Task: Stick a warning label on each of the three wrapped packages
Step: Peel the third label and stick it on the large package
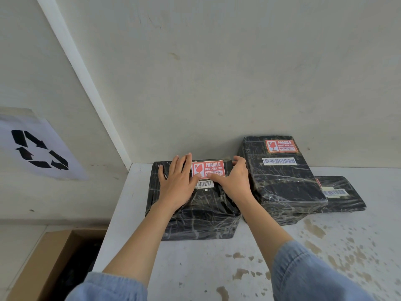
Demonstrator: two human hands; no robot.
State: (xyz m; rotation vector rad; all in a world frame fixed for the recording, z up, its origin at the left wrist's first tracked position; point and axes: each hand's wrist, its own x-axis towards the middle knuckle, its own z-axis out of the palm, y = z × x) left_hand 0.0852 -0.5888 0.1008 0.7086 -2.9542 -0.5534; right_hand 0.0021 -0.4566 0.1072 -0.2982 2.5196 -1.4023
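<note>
Three black packages wrapped in clear film stand on a white table. The left package (195, 216) carries a red FRAGILE label (209, 167) on its top. My left hand (176, 181) lies flat on that top, fingers spread, thumb at the label's left edge. My right hand (235, 177) rests at the label's right side, thumb on its lower edge. The taller middle package (282, 187) bears its own red label (281, 146) above a barcode. A flat right package (345, 196) shows a barcode and a sliver of red at its left edge.
The white table (282, 268) has brown stains on its right part and meets a grey wall behind the packages. An open cardboard box (54, 257) sits on the floor to the left. A recycling sign (41, 148) hangs on the left wall.
</note>
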